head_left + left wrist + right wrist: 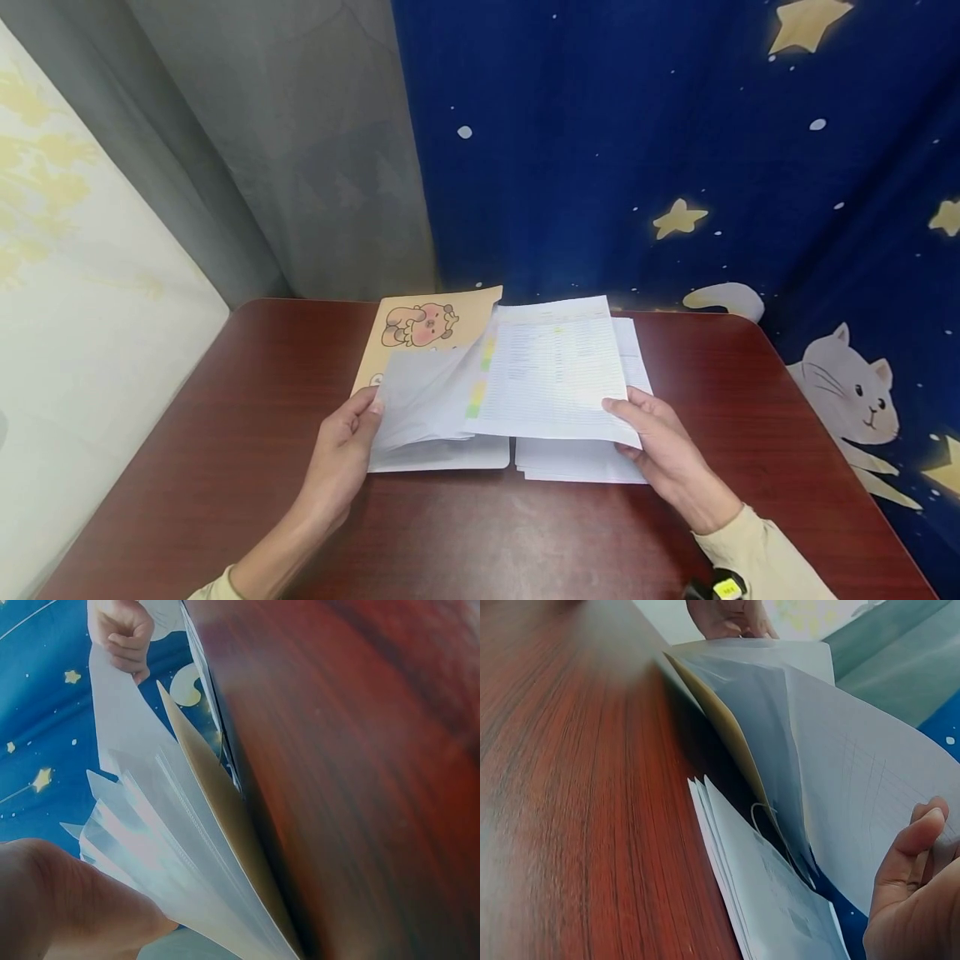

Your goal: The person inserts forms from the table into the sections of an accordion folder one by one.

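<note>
My left hand (pixel 341 454) pinches the clear plastic sleeves (pixel 420 396) of a display folder at their left edge. The folder's tan cover (pixel 472 312), with a cartoon animal on it, shows behind the sleeves. In the left wrist view the sleeves (pixel 150 832) fan apart above the cover. My right hand (pixel 671 450) grips a printed sheet (pixel 555 367) by its lower right corner, thumb on top. The sheet has rows of text and yellow and green patches along its left side, where it meets the sleeves. A stack of white papers (pixel 581 465) lies beneath it.
Folder and papers are on a dark red wooden table (pixel 517 533). Blue starry and grey curtains (pixel 600 167) hang right behind its far edge. A white wall (pixel 75 292) stands at the left. A small black object with a yellow label (pixel 726 588) is by the right sleeve.
</note>
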A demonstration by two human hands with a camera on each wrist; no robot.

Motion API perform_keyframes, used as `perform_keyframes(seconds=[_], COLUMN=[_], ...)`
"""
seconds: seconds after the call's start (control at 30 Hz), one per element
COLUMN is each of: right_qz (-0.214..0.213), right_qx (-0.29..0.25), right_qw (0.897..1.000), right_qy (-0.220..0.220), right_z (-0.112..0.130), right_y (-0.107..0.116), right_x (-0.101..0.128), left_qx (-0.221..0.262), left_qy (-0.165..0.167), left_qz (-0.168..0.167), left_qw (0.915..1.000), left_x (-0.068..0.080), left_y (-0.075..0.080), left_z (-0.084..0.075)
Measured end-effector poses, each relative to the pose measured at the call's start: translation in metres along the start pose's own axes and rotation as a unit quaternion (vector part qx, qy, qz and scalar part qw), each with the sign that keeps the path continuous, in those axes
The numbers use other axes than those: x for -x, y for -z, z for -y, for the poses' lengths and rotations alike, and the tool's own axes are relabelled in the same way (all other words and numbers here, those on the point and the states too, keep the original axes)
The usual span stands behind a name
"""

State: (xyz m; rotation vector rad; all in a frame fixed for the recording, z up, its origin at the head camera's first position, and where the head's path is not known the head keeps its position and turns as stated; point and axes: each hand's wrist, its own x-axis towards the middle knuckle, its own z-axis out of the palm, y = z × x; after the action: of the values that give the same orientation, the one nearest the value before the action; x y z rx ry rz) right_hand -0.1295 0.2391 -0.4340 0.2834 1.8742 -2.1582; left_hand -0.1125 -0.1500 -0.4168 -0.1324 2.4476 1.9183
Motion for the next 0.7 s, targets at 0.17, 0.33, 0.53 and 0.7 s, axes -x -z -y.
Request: perform_keyframes(seconds=[0.17, 0.33, 0.53, 0.7], right_qz=[0.006, 0.020, 0.015, 0.008], right_qx=[0.006, 0.012, 0.013, 0.005], right_qw=[1.000, 1.000, 1.000, 1.000], right_qy=[-0.012, -0.017, -0.019, -0.019], right_z=[-0.001, 0.001, 0.002, -0.002], right_y=[-0.008, -0.015, -0.025, -0.031], right_x=[-0.004, -0.008, -0.013, -0.019], left_qx=[0.003, 0.005, 0.007, 0.009], left_qy=[0.000, -0.007, -0.011, -0.008], left_qz=[-0.002, 0.000, 0.001, 0.001], left_qw=[1.0000, 1.0000, 0.9999, 0.9999], left_x=[0.000, 0.000, 0.000, -0.001], left_y=[0.000, 0.001, 0.000, 0.001], left_z=[0.000, 0.001, 0.000, -0.001])
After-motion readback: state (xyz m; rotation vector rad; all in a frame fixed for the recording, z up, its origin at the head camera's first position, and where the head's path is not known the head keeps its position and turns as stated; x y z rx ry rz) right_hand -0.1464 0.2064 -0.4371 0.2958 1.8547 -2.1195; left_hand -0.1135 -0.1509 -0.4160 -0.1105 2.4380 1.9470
